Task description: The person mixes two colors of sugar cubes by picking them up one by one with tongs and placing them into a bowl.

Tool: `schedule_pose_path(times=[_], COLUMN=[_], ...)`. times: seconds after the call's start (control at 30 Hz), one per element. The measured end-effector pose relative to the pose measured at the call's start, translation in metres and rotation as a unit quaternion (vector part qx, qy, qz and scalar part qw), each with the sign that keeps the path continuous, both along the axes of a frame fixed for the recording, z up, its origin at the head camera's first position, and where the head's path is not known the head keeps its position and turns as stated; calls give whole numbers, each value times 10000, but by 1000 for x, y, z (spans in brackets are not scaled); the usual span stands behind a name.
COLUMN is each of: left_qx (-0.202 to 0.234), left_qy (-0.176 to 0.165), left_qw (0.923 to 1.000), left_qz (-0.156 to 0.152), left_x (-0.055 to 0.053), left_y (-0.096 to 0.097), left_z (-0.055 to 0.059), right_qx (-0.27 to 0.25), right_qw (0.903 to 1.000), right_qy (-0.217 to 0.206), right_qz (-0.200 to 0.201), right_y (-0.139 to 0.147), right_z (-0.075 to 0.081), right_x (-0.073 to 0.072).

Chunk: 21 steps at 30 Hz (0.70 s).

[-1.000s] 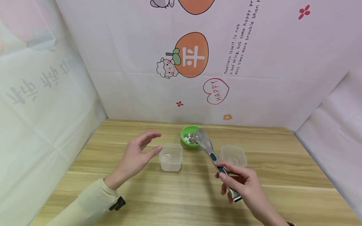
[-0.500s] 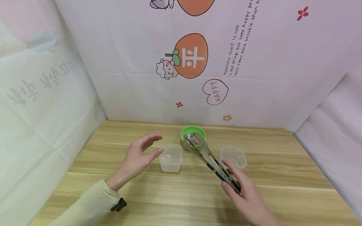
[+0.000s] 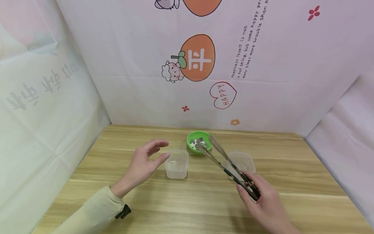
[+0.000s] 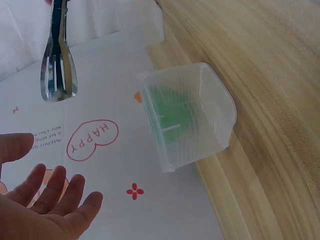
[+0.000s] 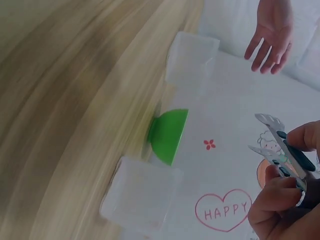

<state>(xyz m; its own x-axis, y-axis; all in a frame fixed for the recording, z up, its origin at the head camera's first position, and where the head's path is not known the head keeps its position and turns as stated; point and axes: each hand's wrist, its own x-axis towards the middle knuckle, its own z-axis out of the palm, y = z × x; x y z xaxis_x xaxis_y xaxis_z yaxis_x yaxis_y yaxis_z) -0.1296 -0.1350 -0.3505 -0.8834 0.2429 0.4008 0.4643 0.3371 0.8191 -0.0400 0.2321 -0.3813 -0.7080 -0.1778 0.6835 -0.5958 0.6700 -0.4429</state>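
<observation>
My right hand (image 3: pixel 264 201) holds a pair of metal tongs (image 3: pixel 221 150) near the back end, thumb on one side and fingers on the other. The tongs' arms stand apart, with their tips above the green bowl (image 3: pixel 200 133). Grey and white small cubes (image 3: pixel 198 143) lie in that bowl. Nothing shows between the tips in the right wrist view. My left hand (image 3: pixel 143 164) hovers beside a clear plastic container (image 3: pixel 176 173), fingers loosely bent and thumb apart, holding nothing. The left wrist view shows its fingers (image 4: pixel 51 192) spread.
Another clear container (image 3: pixel 249 159) stands right of the bowl, partly behind the tongs and right hand. A wooden table (image 3: pixel 181 208) bears everything. Printed white cloth (image 3: pixel 140 97) rises behind the table's far edge and along both sides.
The tongs have rolled in my right hand, and their arms have spread wider. The right hand has shifted slightly right. My left hand has hardly moved.
</observation>
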Motion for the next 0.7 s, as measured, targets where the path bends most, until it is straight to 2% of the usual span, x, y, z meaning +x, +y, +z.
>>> schedule_pose_path(times=[0.27,0.43,0.53,0.7], left_qx=[168,139,145,159], left_qy=[108,194,194,166], left_qw=[9998,9997,9997,9997], left_qz=[62,62,65,58], left_x=[-1,-2,-2,-2], left_y=[2,2,1,0], left_z=[-2,-3,-4,-5], right_qx=[227,36,-65,152], right_qw=[9982,9947,9896,9739], right_qy=[169,136,-149,-1022], right_qz=[-532,-1016,-1427,-2019], right_y=[34,60,76,105], right_z=[-1,-3,-4,-9], right_x=[-1,-2,-1,-1])
